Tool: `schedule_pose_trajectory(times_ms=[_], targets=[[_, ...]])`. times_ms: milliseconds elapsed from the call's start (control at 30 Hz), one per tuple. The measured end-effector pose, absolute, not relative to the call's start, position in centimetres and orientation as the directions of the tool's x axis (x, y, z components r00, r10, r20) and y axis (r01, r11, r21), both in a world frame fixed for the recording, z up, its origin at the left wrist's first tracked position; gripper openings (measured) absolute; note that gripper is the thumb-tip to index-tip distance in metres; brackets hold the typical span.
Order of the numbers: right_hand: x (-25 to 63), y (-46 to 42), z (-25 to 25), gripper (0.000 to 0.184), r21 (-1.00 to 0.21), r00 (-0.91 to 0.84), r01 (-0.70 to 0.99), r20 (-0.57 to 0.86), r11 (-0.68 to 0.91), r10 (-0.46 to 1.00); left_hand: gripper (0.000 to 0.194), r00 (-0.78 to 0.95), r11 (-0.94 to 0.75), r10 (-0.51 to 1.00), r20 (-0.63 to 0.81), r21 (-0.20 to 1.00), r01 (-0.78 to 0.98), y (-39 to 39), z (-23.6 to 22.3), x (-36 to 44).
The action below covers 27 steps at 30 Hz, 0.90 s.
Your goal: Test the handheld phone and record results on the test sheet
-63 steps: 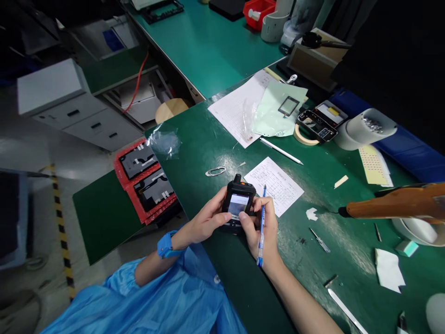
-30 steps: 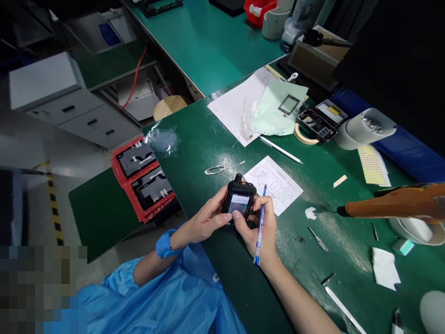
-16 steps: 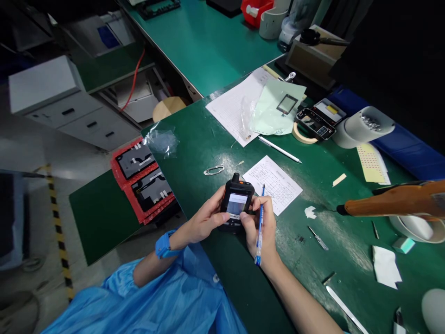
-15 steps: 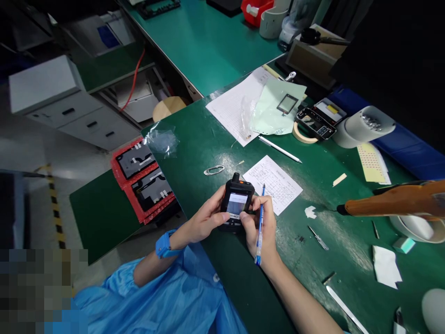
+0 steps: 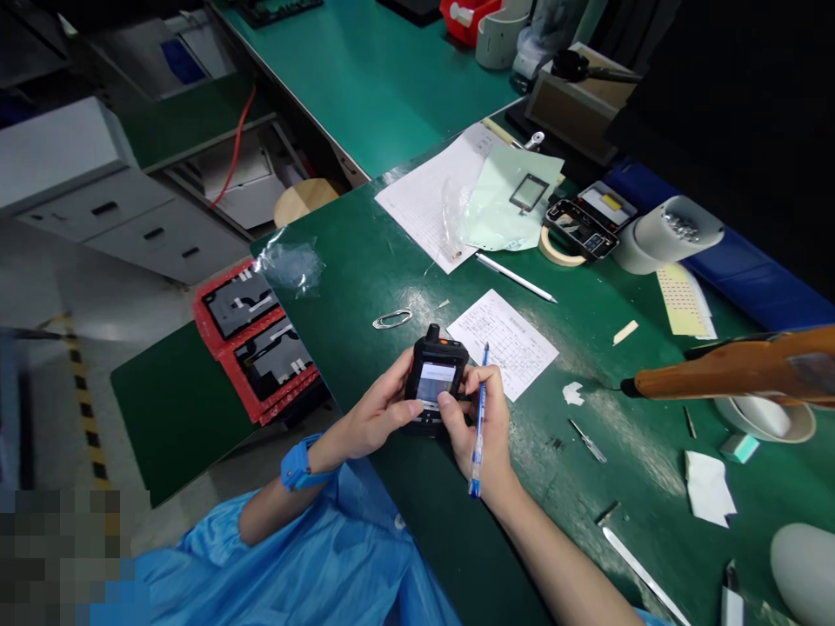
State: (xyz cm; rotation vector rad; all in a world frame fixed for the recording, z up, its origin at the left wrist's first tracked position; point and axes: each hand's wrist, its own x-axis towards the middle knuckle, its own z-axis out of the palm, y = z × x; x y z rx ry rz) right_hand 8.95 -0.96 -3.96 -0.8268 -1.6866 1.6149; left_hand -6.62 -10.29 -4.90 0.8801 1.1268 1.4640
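A small black handheld device [image 5: 433, 380] with a lit screen and a stub antenna is held over the green bench mat [image 5: 365, 261]. My left hand [image 5: 375, 416] grips its left side, fingers curled round it. My right hand [image 5: 481, 426] holds the device's right side with the thumb on the screen, and a blue pen [image 5: 477, 435] is tucked between its fingers. A printed form [image 5: 505, 341] lies on the mat just beyond the device.
On the mat lie a wire loop [image 5: 392, 319], a white pen [image 5: 515, 277], papers [image 5: 434, 193], a tape roll [image 5: 554, 252], tweezers [image 5: 587, 441] and a brown-handled tool [image 5: 731, 376]. Red trays [image 5: 251, 335] with black parts sit left of the bench.
My right thumb has shifted up onto the device's screen. The view has drifted a little, so everything sits slightly lower left. Both hands keep their hold.
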Motion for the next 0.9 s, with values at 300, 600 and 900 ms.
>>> schedule_pose_trajectory(times_ms=[300, 600, 900], targets=[[9.08, -1.08, -4.04, 0.033, -0.999, -0.601, 0.022, 0.018, 0.039, 0.799, 0.071, -0.203, 0.014, 0.976, -0.080, 0.952, -0.306, -10.84, -5.99, -6.97], [9.06, -1.15, -4.21, 0.033, -0.997, -0.592, 0.040, 0.025, 0.061, 0.805, 0.072, -0.224, -0.012, 0.973, -0.058, 0.955, -0.296, -10.58, -5.71, -6.74], [8.93, -1.10, -4.14, 0.033, -0.996, -0.584, 0.022, 0.058, 0.087, 0.810, 0.071, -0.218, -0.001, 0.974, -0.063, 0.959, -0.283, -10.46, -5.05, -6.62]])
